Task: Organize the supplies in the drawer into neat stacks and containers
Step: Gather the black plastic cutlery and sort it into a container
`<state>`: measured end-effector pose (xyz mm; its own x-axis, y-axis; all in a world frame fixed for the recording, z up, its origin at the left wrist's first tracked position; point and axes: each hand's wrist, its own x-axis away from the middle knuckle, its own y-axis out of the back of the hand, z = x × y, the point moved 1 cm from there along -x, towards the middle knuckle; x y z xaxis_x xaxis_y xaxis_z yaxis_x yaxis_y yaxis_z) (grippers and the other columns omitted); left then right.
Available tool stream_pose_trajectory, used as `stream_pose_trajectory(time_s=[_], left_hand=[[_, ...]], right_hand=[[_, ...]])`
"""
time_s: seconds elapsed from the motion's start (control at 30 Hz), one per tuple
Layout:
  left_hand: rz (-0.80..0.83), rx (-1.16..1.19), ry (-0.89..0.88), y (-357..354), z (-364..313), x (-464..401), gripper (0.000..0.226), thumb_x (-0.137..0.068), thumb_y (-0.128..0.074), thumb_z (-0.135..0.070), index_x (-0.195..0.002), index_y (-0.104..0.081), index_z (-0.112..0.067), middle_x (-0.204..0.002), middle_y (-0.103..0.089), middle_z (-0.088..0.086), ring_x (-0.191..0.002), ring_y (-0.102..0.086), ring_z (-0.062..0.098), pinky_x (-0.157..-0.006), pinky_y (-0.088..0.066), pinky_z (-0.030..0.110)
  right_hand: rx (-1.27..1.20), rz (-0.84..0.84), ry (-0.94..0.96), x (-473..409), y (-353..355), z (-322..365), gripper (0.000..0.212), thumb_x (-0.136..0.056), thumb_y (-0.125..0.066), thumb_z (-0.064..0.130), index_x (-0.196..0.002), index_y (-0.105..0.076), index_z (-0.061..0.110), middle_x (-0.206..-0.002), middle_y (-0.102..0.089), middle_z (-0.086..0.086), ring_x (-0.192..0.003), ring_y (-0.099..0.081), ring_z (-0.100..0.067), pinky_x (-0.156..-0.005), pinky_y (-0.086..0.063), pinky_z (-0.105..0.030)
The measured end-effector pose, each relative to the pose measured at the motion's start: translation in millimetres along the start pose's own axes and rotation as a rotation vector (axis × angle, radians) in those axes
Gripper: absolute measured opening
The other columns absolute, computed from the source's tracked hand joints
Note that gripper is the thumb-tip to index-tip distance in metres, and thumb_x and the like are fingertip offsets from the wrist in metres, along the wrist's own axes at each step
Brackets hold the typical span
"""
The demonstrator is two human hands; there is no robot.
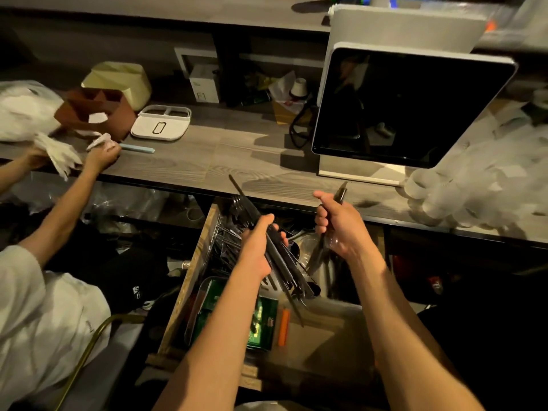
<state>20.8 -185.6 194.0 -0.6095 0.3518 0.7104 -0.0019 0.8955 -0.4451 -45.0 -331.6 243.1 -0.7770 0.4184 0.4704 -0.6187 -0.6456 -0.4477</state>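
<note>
An open wooden drawer below the counter holds loose black plastic cutlery, a green box, an orange stick and brown paper. My left hand is closed around a thick bundle of black plastic cutlery, held slanted above the drawer. To its right, my right hand grips a single black cutlery piece whose tip points up toward the counter edge.
A dark screen stands on the wooden counter. Stacked clear cups lie at right. A second person at left handles white wrapped items near a brown divided holder, a white tray and a blue stick.
</note>
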Motion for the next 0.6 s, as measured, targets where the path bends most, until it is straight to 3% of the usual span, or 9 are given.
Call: stream_pose_trajectory(time_s=[0.17,0.27,0.43,0.53,0.6], left_hand=[[0.052,-0.073,0.009,4,-12,14,0.019,-0.089,-0.072,-0.021,-0.092,-0.059,-0.008,-0.072,-0.06,0.004,-0.055,-0.062,0.017,-0.052,-0.053,0.03],[0.033,-0.097,0.0,11,-20,20,0.017,-0.09,-0.071,-0.02,-0.085,-0.059,-0.009,-0.062,-0.058,0.001,-0.048,-0.055,0.014,-0.049,-0.049,0.028],[0.034,-0.158,0.015,22,-35,27,0.021,-0.088,-0.073,-0.023,-0.081,-0.06,-0.009,-0.059,-0.057,0.002,-0.046,-0.055,0.015,-0.047,-0.048,0.025],[0.065,-0.198,0.012,23,-37,31,0.021,-0.088,-0.074,-0.022,-0.079,-0.062,-0.008,-0.059,-0.059,0.002,-0.045,-0.056,0.015,-0.048,-0.048,0.026],[0.096,-0.246,0.024,25,-35,34,0.021,-0.088,-0.074,-0.023,-0.081,-0.062,-0.007,-0.059,-0.058,0.004,-0.046,-0.056,0.017,-0.047,-0.048,0.027]], right_hand=[[0.044,-0.106,-0.021,1,-24,-16,0.028,-0.101,-0.049,0.033,-0.113,-0.063,0.012,-0.055,-0.04,0.007,-0.043,-0.031,-0.005,-0.036,-0.025,-0.017],[-0.155,-0.089,-0.134,4,-32,-21,0.041,-0.101,-0.036,0.036,-0.111,-0.06,0.005,-0.062,-0.042,0.002,-0.048,-0.034,-0.008,-0.039,-0.028,-0.019],[-0.206,-0.103,-0.146,18,-39,-31,0.022,-0.101,-0.04,0.01,-0.11,-0.059,0.003,-0.066,-0.048,-0.001,-0.054,-0.043,-0.01,-0.045,-0.042,-0.019],[-0.256,-0.104,-0.065,30,-47,-39,0.015,-0.104,-0.045,0.014,-0.111,-0.055,0.007,-0.065,-0.05,-0.002,-0.048,-0.047,-0.01,-0.045,-0.048,-0.022],[-0.194,-0.08,-0.006,39,-50,-44,0.018,-0.105,-0.042,0.023,-0.109,-0.054,0.011,-0.06,-0.045,0.0,-0.04,-0.039,-0.007,-0.036,-0.039,-0.019]])
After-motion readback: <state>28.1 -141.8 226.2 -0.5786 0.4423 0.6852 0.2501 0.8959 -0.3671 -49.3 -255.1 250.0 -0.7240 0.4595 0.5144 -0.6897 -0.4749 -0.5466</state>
